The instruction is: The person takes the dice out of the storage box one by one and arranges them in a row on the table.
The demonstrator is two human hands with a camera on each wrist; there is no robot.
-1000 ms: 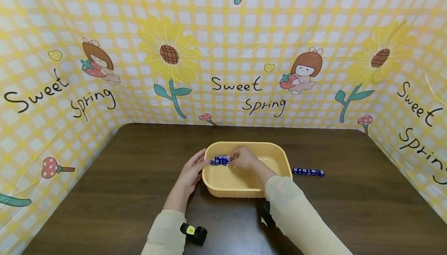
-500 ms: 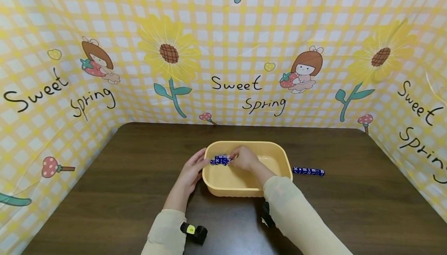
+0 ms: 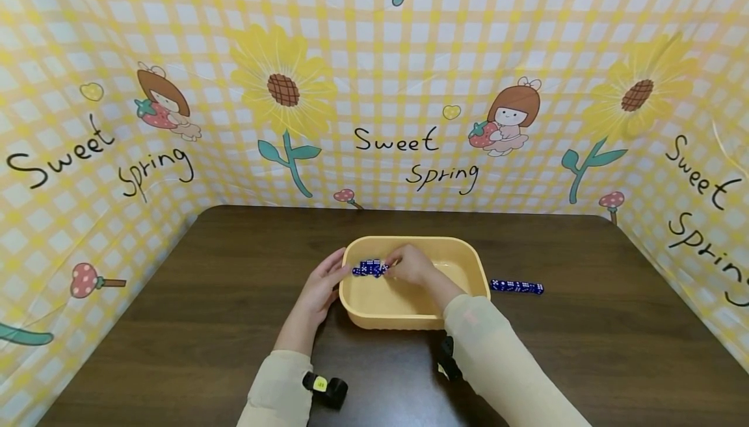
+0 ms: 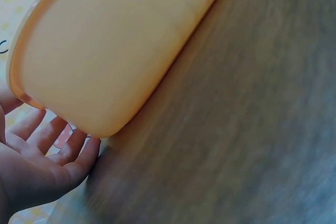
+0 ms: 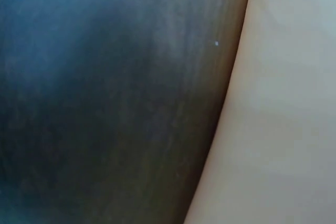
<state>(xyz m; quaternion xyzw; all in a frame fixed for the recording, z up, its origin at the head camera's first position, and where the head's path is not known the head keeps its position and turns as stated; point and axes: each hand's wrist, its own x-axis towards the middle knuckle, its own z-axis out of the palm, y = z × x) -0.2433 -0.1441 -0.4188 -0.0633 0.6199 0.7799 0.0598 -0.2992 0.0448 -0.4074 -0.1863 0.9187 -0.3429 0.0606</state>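
A yellow plastic tub point(image 3: 404, 323) stands on the dark wooden table. My left hand point(image 3: 318, 289) holds its left end, thumb over the rim and fingers against the outer wall; the left wrist view shows those fingertips point(image 4: 93, 145) touching the wall from outside. Inside the tub, blue dice point(image 3: 368, 268) with white pips are stacked in a small row near the left wall. My right hand point(image 3: 412, 266) reaches in over the front right rim and pinches a die at the right end of this stack. The right wrist view shows only the tub's outer wall point(image 5: 283, 119) and table.
A straight row of blue dice point(image 3: 517, 287) lies on the table just right of the tub. Behind the table point(image 3: 175, 323) and along both sides hangs a yellow checked cloth point(image 3: 386, 76) with printed flowers. Black cameras point(image 3: 330, 391) are strapped to both wrists.
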